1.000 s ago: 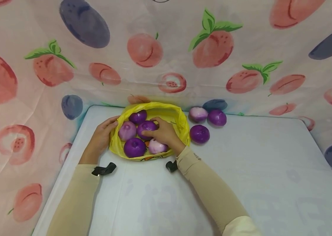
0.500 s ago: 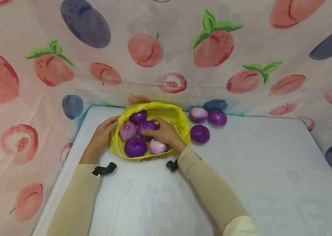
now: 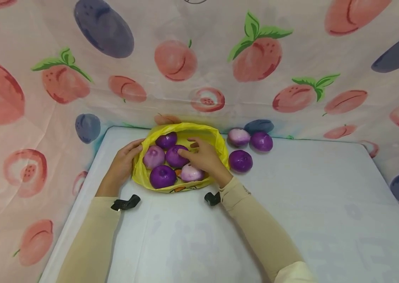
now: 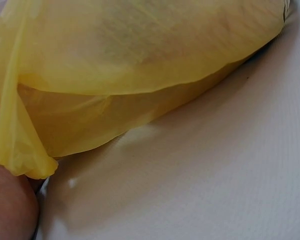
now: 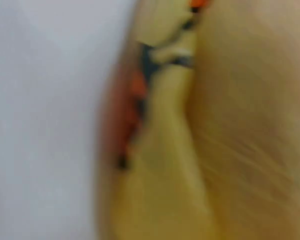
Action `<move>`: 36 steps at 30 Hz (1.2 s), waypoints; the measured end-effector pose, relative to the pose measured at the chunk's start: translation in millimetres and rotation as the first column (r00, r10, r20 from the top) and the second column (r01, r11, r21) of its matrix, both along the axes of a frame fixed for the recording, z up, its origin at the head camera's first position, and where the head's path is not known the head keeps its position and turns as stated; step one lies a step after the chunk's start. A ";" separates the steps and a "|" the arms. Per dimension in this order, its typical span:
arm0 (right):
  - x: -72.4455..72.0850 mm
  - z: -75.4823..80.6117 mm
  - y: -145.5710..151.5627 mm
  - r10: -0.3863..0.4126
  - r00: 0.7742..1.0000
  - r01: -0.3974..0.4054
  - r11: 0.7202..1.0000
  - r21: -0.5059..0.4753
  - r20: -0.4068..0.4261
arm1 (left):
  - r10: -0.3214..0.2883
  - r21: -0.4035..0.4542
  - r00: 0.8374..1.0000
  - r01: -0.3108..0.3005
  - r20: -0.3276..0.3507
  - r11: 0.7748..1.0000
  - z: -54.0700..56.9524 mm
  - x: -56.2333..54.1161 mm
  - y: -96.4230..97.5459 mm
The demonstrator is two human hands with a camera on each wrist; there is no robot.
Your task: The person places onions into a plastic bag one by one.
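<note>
A yellow plastic bag (image 3: 222,147) stands with its mouth open upward in the head view, several round purple onions inside. At its left rim is my left hand (image 3: 119,167), holding the plastic edge between thumb and fingers; the left wrist view shows the bag's folded side (image 4: 25,145) beside that hand. Over the bag's right half reaches my right hand (image 3: 206,157), thumb and fingers spread apart. Its thumb tip overlaps a dark purple onion (image 3: 174,158) in the middle. Below this hand lies a paler onion (image 3: 190,173). The right wrist view is blurred.
Just right of the bag, three more onions sit on the white table (image 3: 309,204): a pale one (image 3: 238,137), a dark one (image 3: 261,141) and another dark one (image 3: 240,161) nearer. A fruit-patterned cloth (image 3: 213,51) hangs behind and to the left.
My right hand has let go of the middle onion, its fingers spreading as it shifts slightly right. That onion stays in the bag. The left hand keeps its place.
</note>
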State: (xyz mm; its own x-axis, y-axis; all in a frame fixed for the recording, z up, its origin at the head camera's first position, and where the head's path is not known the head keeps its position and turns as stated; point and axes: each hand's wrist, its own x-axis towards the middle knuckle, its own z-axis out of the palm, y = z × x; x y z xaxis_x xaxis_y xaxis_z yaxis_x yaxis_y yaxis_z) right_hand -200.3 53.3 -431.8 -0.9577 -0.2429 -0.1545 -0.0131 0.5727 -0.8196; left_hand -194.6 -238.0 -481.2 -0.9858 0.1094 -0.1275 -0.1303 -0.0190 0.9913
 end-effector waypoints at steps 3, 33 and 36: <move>5.3 15.5 12.7 -0.016 1.000 0.016 0.999 -0.038 -0.014 | -0.001 0.009 1.000 0.001 0.003 1.000 0.5 0.2 -0.2; 40.1 44.9 124.3 -0.118 0.982 0.123 0.992 0.027 -0.151 | -0.003 -0.039 1.000 0.004 0.018 0.999 3.0 1.0 0.1; 41.1 39.8 131.3 -0.123 0.982 0.135 0.988 0.071 -0.143 | -0.005 -0.034 1.000 0.006 0.015 0.999 2.1 0.7 0.2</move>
